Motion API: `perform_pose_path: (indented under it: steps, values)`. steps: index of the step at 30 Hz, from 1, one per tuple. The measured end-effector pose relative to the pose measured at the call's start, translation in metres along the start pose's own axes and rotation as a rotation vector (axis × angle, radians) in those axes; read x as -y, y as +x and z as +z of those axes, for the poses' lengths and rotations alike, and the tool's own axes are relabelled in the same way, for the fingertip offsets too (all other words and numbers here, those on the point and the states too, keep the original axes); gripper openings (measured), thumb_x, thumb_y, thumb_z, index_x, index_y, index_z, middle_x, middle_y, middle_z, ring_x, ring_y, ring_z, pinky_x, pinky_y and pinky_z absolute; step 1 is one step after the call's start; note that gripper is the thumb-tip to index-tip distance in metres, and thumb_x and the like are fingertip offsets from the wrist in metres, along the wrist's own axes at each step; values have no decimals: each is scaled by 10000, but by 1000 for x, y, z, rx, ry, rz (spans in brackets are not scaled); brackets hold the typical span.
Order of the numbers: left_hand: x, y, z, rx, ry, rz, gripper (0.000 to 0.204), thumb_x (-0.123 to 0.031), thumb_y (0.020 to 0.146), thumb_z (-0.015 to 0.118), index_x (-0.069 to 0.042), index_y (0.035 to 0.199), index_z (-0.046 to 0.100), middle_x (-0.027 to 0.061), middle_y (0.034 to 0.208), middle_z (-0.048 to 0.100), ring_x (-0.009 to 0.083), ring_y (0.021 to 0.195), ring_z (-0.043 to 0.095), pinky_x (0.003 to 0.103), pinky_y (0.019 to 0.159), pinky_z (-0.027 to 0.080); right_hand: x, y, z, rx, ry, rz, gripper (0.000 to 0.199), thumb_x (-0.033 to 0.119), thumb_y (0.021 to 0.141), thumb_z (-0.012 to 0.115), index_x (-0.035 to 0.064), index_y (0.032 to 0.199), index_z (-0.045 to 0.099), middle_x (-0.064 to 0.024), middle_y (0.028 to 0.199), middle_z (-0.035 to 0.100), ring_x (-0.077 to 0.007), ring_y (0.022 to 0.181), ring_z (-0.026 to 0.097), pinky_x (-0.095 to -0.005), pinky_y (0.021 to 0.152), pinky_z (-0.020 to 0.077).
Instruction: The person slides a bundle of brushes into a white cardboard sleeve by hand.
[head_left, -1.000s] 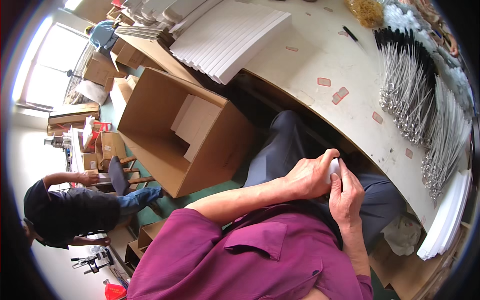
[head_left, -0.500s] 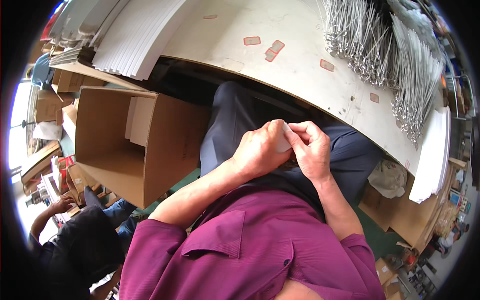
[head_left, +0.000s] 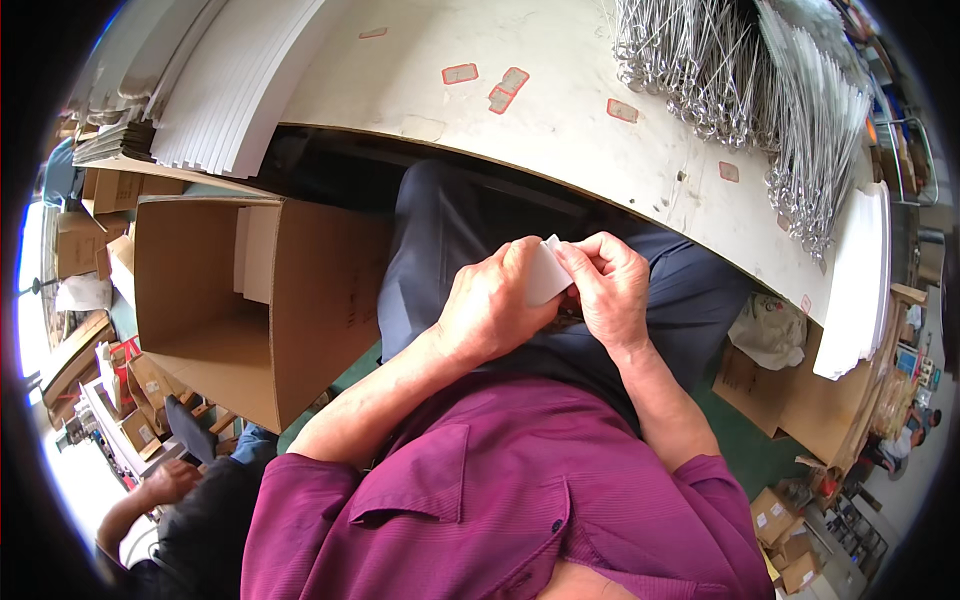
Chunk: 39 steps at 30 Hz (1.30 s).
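Above my lap, both hands hold one small white piece (head_left: 546, 277) that looks like folded paper or card; its exact kind I cannot make out. My left hand (head_left: 490, 300) is closed round its left side, the back of the hand turned up. At its upper right edge, my right hand (head_left: 608, 285) pinches a corner between thumb and fingers. The lower part of the piece is partly hidden by the hands.
Ahead is a white table (head_left: 400, 90) with several red-edged stickers. Bundles of metal wires with looped ends (head_left: 800, 150) lie at its right, near white sheets (head_left: 860, 290). White strips (head_left: 240, 90) stack at far left. An open cardboard box (head_left: 325, 300) stands left; a co-worker (head_left: 215, 520) sits lower left.
The white piece shows more between my hands, and its top corner now stands up. The view has shifted slightly, and the co-worker's arm has moved.
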<state>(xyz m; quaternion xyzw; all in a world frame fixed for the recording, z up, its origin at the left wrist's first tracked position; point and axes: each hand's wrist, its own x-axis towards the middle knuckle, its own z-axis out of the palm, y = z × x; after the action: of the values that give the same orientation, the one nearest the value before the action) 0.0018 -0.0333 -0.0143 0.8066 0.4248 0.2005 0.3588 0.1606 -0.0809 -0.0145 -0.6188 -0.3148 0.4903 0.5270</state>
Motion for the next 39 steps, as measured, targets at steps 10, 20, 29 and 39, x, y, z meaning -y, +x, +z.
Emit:
perform_pose_path:
  steps: [10, 20, 29, 39]
  values:
    - [3, -1, -2, 18, -22, -22, 581, -232, 764, 860, 0, 1231, 606, 216, 1075, 727, 376, 930, 746, 448, 780, 619, -6, -6, 3, -7, 40, 48, 164, 105, 963, 743, -23, 865, 716, -23, 706, 698, -33, 659, 599, -245, 582, 490]
    - [5, -4, 1, 16, 28, -40, 581, -238, 763, 855, 6, 1231, 612, 223, 1111, 723, 379, 952, 742, 449, 799, 622, 3, -1, 8, -47, -180, -14, 147, 110, 948, 752, -19, 880, 741, -37, 725, 728, -30, 661, 605, -244, 592, 507]
    - [11, -6, -1, -51, -19, -23, 589, -226, 757, 857, -4, 1241, 605, 210, 1080, 722, 382, 938, 741, 441, 779, 618, -11, -10, 15, -4, -339, -400, 259, 169, 956, 749, -8, 1146, 742, -135, 870, 731, -198, 780, 721, -302, 685, 559]
    - [13, -1, -4, 49, -84, -95, 565, -190, 781, 792, 1, 1263, 570, 244, 1097, 708, 434, 951, 719, 486, 813, 604, -16, -25, 17, 107, -305, -279, 458, 144, 968, 726, -9, 1385, 614, -189, 1082, 749, -182, 842, 717, -310, 759, 565]
